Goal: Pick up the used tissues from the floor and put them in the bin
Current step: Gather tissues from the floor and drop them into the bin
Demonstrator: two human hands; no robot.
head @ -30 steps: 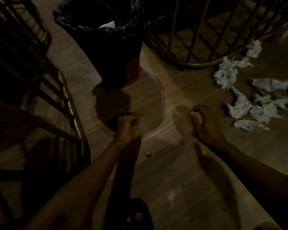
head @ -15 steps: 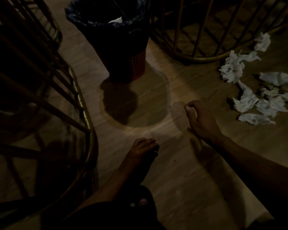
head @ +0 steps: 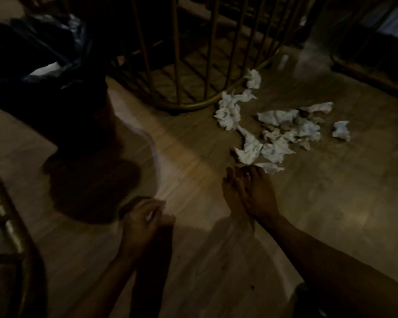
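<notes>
Several crumpled white tissues [head: 274, 134] lie in a loose pile on the wooden floor, right of centre. My right hand [head: 251, 193] is open and stretched flat, its fingertips just short of the nearest tissue [head: 271, 167]. My left hand [head: 143, 221] hovers low over the floor with its fingers curled; a small pale scrap [head: 149, 216] shows between them. The bin [head: 55, 95], dark with a black liner, stands at the upper left, with a white tissue [head: 46, 71] lying inside. The light is dim and the picture is blurred.
A round gold metal frame with upright bars [head: 193, 104] stands just behind the pile, one tissue touching its ring. Another gold frame [head: 12, 235] curves along the left edge. A third dark frame [head: 365, 72] sits at the upper right.
My view has swung to the right, bringing the pile nearer the centre. My right hand has opened and moved up to the nearest tissue. My left hand has lifted off the floor.
</notes>
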